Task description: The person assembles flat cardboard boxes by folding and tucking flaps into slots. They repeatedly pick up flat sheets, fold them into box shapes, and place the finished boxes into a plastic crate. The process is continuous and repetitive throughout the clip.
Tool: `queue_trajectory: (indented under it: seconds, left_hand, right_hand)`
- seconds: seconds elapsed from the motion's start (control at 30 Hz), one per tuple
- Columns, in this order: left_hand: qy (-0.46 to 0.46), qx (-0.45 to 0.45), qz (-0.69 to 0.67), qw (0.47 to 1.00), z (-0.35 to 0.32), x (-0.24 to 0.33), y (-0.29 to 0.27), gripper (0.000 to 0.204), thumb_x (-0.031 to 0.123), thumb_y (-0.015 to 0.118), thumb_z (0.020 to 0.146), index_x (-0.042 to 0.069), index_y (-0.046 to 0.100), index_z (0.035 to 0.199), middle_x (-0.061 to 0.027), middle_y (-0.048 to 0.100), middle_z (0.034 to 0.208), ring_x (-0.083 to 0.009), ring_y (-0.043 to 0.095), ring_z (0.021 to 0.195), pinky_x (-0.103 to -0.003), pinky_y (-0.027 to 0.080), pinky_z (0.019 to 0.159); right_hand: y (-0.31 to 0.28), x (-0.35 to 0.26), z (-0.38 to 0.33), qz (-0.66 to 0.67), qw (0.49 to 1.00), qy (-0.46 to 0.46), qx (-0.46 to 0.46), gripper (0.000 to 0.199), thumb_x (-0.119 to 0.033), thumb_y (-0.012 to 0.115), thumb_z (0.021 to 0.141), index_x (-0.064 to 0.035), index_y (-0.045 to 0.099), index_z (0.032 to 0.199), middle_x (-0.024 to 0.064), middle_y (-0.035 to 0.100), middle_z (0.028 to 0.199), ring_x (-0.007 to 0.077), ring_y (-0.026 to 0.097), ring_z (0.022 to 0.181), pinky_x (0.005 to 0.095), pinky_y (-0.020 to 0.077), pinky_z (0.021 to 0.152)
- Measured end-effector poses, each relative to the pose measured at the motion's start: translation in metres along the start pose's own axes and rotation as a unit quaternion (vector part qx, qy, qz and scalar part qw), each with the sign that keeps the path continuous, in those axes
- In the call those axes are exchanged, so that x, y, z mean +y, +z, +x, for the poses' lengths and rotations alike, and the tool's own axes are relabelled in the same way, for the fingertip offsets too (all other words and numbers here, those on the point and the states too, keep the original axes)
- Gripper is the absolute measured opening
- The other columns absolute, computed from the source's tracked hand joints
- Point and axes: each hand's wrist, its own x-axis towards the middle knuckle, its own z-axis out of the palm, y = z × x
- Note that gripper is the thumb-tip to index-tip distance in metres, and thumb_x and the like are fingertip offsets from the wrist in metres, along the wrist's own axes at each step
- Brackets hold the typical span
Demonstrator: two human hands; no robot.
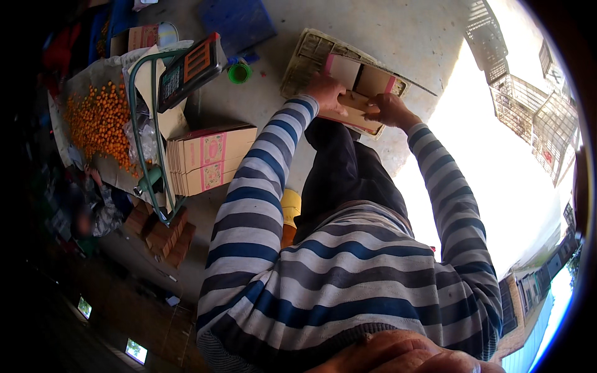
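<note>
- Far ctr.: tan, pink-edged cardboard box (375, 81) at grimy cream plastic crate (305, 55).
- L hand (326, 94), R hand (390, 110) at near panel; fingers' grip: can't tell.
- Best pressed evenly, w/o buckling.

Both my arms reach out to the carton (356, 118), elbows set wider apart than the hands, striped sleeves down to the wrists. My left hand (326, 95) is at the carton's left part, fingers bent and pointing inward. My right hand (393, 112) is at its right part, fingers curled toward the left. Firmness of grip unclear. My legs (348, 168), dark-trousered, on the carton's near side.
</note>
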Motion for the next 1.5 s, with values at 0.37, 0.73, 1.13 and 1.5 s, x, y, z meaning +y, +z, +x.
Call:
queue_trajectory:
  seconds: [0.37,0.73,1.13,1.5]
  left_hand:
    - [0.039,0.313,-0.152,0.937,0.001,-0.038,0.05,0.042,0.03,0.089,0.061,0.007,0.065,0.086,-0.0117,0.062,0.091,-0.0316,0.061,0.091,-0.043,0.049,0.081]
    - [0.005,0.166,0.048,0.985,0.021,-0.03,0.027,0.029,0.035,0.076,0.08,0.01,0.07,0.093,-0.0079,0.066,0.097,-0.0282,0.062,0.099,-0.048,0.048,0.086]
    - [-0.139,0.286,-0.571,0.757,-0.023,-0.086,0.039,0.048,0.02,0.076,0.082,0.006,0.061,0.125,-0.0134,0.068,0.116,-0.0217,0.06,0.115,-0.041,0.05,0.095]
    - [0.058,0.145,-0.067,0.986,0.052,-0.074,-0.107,0.035,0.024,0.076,0.071,0.011,0.074,0.104,-0.0109,0.073,0.097,-0.0318,0.068,0.094,-0.043,0.054,0.087]
  right_hand:
    - [-0.027,0.031,-0.033,0.698,0.652,0.219,0.199,0.068,-0.063,0.047,0.096,0.0032,0.064,0.1,0.0162,0.068,0.086,0.0284,0.068,0.077,0.0405,0.0568,0.071]
    - [-0.073,0.013,-0.006,0.811,0.58,0.061,-0.034,0.051,-0.04,0.055,0.094,0.0066,0.059,0.114,0.0167,0.065,0.095,0.0282,0.066,0.084,0.0414,0.0552,0.078]
    - [-0.031,0.047,0.038,0.501,0.848,-0.006,0.176,0.023,-0.011,0.067,0.094,0.0,0.068,0.115,0.0053,0.073,0.102,0.012,0.065,0.093,0.0299,0.0529,0.085]
    - [-0.03,0.052,0.047,0.39,0.89,0.011,0.238,0.024,-0.022,0.069,0.093,-0.0009,0.068,0.105,0.0057,0.07,0.081,0.0101,0.065,0.075,0.0301,0.0541,0.063]
